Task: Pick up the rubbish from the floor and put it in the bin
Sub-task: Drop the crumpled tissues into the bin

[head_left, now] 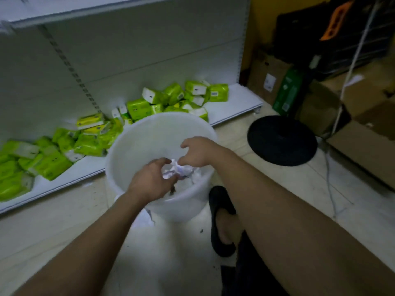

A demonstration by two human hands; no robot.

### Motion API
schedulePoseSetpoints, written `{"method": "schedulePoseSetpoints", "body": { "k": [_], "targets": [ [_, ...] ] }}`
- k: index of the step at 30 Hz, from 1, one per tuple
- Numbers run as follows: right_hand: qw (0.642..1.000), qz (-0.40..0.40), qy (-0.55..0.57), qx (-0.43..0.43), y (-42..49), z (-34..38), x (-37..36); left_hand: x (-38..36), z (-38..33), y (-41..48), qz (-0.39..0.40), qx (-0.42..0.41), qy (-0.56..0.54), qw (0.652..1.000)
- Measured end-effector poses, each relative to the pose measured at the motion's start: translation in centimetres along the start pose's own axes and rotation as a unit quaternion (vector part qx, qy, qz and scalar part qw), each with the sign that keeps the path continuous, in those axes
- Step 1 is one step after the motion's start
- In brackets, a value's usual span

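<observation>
Green packs [89, 142] lie on the shelf [89, 167] left of the left hand [149, 182]. That hand reaches over the bin [128, 146], its fingers curled round crumpled paper [177, 170] inside the rim. The right hand [197, 152], just beside it, pinches the paper's top with curled fingers. A black stool [282, 139] stands further right.

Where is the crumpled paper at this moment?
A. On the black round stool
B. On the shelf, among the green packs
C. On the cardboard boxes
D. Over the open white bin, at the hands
D: the crumpled paper is over the opening of the bin, held by the left hand, with the right hand close beside it.
</observation>
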State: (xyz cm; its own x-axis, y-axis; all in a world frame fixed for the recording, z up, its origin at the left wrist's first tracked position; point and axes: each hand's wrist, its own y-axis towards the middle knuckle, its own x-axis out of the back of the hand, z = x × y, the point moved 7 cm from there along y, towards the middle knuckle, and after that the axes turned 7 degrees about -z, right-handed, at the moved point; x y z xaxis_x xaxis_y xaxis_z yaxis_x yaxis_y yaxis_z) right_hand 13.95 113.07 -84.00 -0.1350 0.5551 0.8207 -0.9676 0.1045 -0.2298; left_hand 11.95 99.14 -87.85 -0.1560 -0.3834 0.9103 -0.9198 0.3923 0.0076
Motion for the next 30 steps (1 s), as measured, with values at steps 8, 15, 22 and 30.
{"method": "schedulePoseSetpoints", "body": {
  "k": [8,15,22,30],
  "targets": [
    [0.99,-0.121,0.07,-0.028,-5.8,1.1,-1.1,4.3,-1.6,-1.6,-0.017,-0.027,-0.008,0.999],
    [0.993,-0.1,0.061,0.009,-7.4,3.9,-4.4,6.7,1.2,-5.1,-0.027,-0.001,-0.034,0.999],
    [0.993,-0.069,0.034,0.086,-3.3,12.1,-10.0,7.0,11.2,-7.1,-0.043,0.09,-0.06,0.993],
    [0.989,0.116,-0.025,0.085,2.0,13.3,-25.3,0.2,25.6,-9.7,0.013,0.227,-0.083,0.97]
  ]
}}
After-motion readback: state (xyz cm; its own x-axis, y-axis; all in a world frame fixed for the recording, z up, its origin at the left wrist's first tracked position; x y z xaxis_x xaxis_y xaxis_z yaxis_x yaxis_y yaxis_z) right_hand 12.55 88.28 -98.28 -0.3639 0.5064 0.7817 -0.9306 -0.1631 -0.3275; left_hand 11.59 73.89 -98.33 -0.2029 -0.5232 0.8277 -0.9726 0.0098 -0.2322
